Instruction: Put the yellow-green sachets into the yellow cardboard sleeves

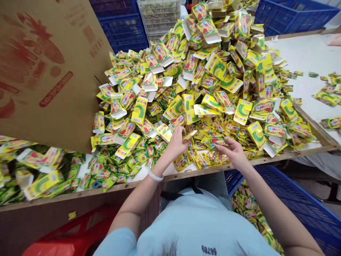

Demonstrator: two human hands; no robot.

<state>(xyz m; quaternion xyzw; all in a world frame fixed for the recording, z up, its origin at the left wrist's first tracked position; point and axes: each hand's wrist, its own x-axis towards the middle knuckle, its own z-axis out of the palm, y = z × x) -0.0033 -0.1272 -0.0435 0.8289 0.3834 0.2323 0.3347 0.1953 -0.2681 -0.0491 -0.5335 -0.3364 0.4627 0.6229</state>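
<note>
My left hand (178, 144) is closed on a small yellow carton (190, 135), seen nearly edge-on, above the pile. To its right, my right hand (234, 153) has its thumb and fingers around a small green candy packet (214, 140) with a red middle. Beneath both hands lie many small yellow candy packets (202, 160). Green packets (133, 161) spread to the left of my left wrist. Behind the hands rises a big heap of yellow-green cartons (140, 110), many with open white flaps.
A large brown cardboard box (53, 103) stands at the left. Blue crates (293, 17) and a white crate (160, 16) are at the back. A wooden rim (181, 175) edges the table. Below are a blue crate (287, 199) holding packets and a red plastic stool (66, 234).
</note>
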